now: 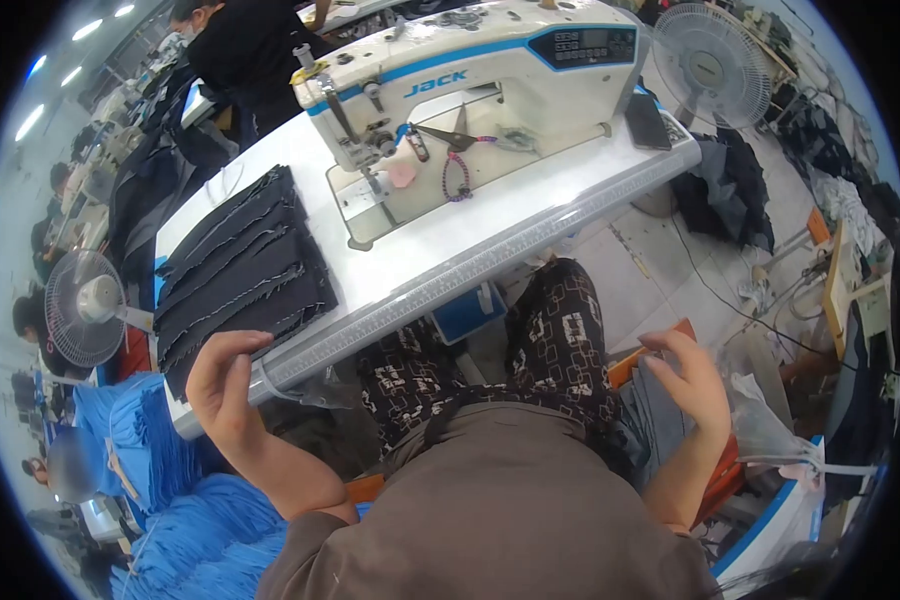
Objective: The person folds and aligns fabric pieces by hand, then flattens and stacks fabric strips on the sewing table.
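Observation:
My left hand [228,380] is at the table's front left corner, fingers loosely bent with a gap between thumb and fingers. Nothing shows in it. Right beside it lies a stack of dark fabric pieces [245,265] with frayed edges, overlapped by the fingertips in this view. My right hand [688,378] is out at my right side, thumb and fingers apart, with no object in it. Below that hand are folded grey fabric pieces [660,410]. A white sewing machine [470,65] stands on the white table [300,225] in front of me.
Thread snips [416,143] and a beaded loop [457,178] rest on the machine bed. A phone [648,122] lies at the table's right end. Fans stand left [85,305] and right [710,68]. Blue fabric bundles [200,530] fill the lower left. Another person [255,60] works behind.

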Tool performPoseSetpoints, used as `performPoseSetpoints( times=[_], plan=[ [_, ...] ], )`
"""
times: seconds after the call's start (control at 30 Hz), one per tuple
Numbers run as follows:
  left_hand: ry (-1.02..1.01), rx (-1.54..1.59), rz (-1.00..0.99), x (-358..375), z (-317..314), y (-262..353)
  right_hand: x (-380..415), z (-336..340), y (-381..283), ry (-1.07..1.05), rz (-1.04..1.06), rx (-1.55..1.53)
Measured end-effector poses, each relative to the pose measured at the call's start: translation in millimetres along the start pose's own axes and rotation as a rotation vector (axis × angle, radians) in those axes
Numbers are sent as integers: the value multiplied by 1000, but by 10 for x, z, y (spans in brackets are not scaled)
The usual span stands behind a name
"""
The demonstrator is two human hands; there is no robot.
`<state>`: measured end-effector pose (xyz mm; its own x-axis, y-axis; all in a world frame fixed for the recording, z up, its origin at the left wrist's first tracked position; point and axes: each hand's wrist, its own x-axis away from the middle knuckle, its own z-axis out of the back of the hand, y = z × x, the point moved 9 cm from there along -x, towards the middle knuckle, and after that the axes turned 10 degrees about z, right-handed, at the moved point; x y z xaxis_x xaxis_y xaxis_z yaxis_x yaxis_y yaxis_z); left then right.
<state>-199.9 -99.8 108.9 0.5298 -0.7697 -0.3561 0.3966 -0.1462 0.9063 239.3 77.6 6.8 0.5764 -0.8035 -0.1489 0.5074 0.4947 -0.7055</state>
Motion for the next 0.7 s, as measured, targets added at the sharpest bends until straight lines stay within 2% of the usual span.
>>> performPoseSetpoints(
  times=[0.27,0.33,0.47,0.5,0.57,0.6,0.7],
  plan=[
    [-21,-48,10,-4,-51,-62,-150,-237,158,-91,-102,-47],
    [-75,-147,-49,-39,-71,-101,-199,-251,100,-47,7,-41],
    [-130,-216,17,-117,-72,-280,-208,-229,-4,-20,124,70],
    [-146,-188,28,-127,-85,-281,-184,-192,3,6,97,78],
    [-168,-182,15,-174,-51,-286,-163,-249,21,-90,80,25],
    [-191,-253,-42,-200,-77,-201,-160,-241,47,-73,67,30],
    [-177,-165,-4,-222,-158,-149,-183,-282,5,-65,107,113]
  ],
)
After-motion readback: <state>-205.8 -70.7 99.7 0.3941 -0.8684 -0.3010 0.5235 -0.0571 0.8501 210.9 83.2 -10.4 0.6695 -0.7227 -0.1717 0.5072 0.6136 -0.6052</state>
